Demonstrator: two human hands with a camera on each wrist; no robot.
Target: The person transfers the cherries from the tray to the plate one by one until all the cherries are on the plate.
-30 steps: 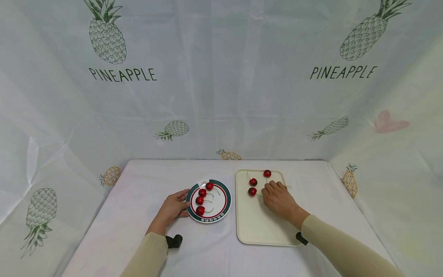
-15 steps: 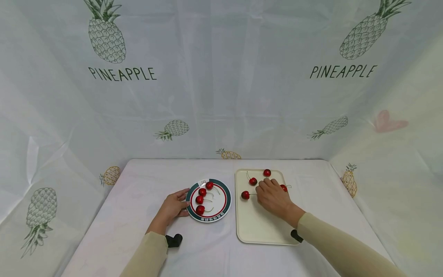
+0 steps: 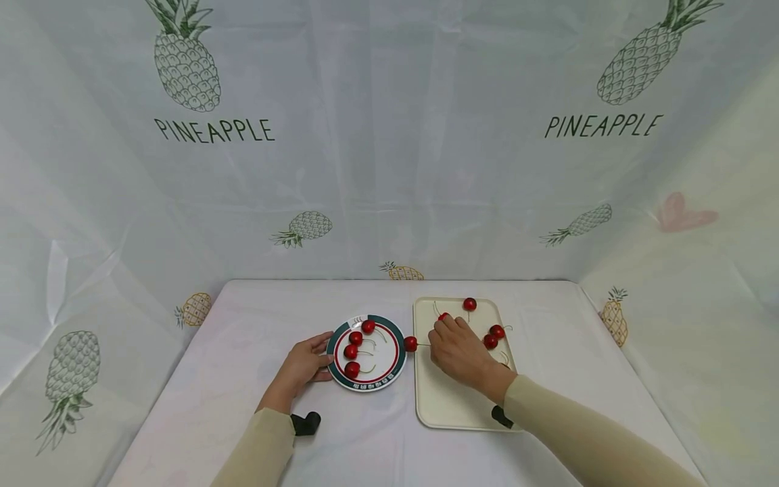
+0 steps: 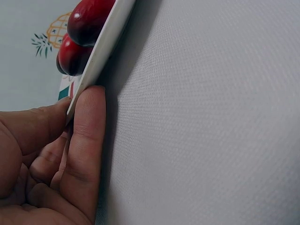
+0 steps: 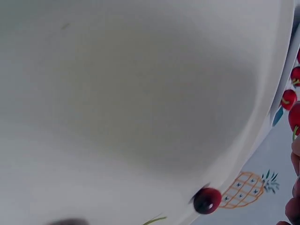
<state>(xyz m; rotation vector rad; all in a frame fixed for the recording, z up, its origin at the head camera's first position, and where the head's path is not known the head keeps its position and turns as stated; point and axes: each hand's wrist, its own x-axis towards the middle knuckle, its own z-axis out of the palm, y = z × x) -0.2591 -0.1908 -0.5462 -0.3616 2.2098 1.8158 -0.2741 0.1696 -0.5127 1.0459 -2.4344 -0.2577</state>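
Note:
My left hand (image 3: 304, 363) grips the left rim of a small white plate (image 3: 380, 370) with a green and red border. In the left wrist view the thumb lies over the plate's edge (image 4: 100, 58) and a finger is under it. Several red cherries with stems (image 3: 351, 352) lie on the plate in a column. My right hand (image 3: 464, 355) pinches the stem of another cherry (image 3: 410, 344), which hangs between plate and tray. At the right wrist view's edge, that cherry (image 5: 295, 116) shows by the fingertips.
A cream rectangular tray (image 3: 450, 409) stands right of the plate, under my right hand. Cherries lie on it: one at the back (image 3: 470, 304), two at the right (image 3: 493, 337), and one (image 3: 443, 316) partly hidden by my fingers. A patterned curtain hangs behind the table.
My right hand has moved left across the tray, carrying a cherry by its stem from above the tray to the plate's right edge. The left hand and plate have stayed put.

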